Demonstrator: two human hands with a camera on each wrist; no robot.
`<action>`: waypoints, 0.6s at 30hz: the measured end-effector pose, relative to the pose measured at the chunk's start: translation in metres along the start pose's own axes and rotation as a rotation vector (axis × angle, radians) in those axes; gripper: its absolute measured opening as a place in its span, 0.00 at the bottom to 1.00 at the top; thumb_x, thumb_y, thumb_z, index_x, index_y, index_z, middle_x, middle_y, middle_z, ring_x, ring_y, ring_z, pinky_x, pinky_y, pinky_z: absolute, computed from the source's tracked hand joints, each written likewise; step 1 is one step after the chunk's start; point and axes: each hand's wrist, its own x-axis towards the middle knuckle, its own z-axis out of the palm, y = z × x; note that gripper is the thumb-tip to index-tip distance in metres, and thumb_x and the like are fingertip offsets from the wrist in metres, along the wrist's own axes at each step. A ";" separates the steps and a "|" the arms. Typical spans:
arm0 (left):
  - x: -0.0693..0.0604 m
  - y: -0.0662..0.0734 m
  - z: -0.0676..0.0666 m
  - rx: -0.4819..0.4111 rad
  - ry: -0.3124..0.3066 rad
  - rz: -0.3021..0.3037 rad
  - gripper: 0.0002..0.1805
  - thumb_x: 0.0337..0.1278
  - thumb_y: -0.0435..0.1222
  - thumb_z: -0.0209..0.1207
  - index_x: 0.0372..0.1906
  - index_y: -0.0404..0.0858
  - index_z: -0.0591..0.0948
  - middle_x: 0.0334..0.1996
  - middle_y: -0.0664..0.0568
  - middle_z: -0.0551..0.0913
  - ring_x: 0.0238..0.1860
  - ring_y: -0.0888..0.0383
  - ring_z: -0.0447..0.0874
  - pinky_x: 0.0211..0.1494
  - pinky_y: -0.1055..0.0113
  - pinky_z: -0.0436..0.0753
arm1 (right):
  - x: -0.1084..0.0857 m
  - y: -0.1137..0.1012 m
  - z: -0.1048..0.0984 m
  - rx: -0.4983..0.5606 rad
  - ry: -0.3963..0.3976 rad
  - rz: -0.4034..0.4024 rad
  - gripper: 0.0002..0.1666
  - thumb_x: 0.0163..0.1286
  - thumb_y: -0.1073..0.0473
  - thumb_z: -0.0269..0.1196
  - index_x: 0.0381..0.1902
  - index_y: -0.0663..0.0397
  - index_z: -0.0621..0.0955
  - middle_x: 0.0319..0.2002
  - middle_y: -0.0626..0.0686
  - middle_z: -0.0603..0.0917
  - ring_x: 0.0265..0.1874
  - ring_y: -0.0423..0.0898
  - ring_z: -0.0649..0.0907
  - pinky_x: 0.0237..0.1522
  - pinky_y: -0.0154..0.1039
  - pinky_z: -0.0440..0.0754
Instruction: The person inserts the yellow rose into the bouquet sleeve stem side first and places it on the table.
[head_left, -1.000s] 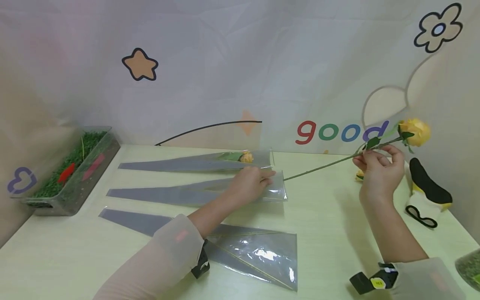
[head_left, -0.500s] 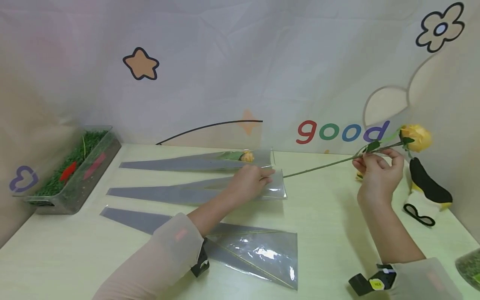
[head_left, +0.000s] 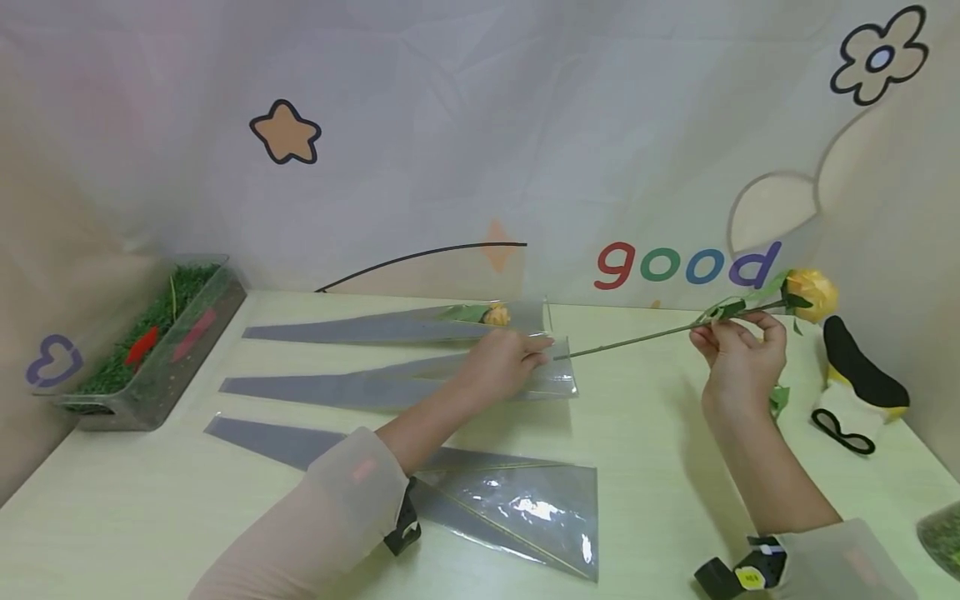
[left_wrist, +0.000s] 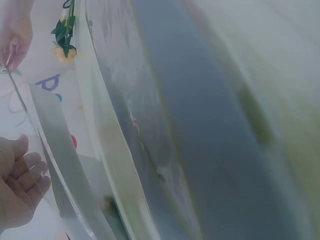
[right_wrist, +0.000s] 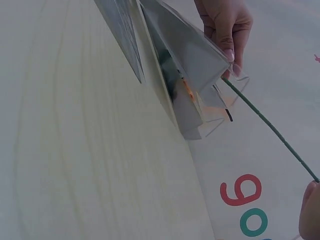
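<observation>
Holds a yellow rose [head_left: 812, 294] at the right, pointing its stem [head_left: 637, 341] left to the mouth of the middle flower sleeve [head_left: 405, 379] on a pale table [head_left: 637, 483].

Pinches the stem below the bloom in the right hand [head_left: 746, 362], raised above the tabletop. Pinches the sleeve near its right end in the left hand [head_left: 498, 367]; cannot tell whether the stem tip is inside. Shows a far sleeve [head_left: 352, 324] around another rose [head_left: 497, 314], a near sleeve [head_left: 517, 504] partly beneath the left forearm [head_left: 427, 425], and a clear bin [head_left: 187, 354] of green turf [head_left: 161, 321] at far left.
</observation>
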 end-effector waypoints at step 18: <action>0.001 0.000 -0.008 -0.015 0.012 -0.027 0.16 0.61 0.36 0.57 0.54 0.40 0.80 0.27 0.47 0.84 0.11 0.67 0.50 0.17 0.76 0.57 | -0.009 0.013 0.007 -0.053 -0.002 0.082 0.18 0.64 0.75 0.56 0.45 0.53 0.65 0.29 0.56 0.79 0.20 0.46 0.81 0.27 0.34 0.81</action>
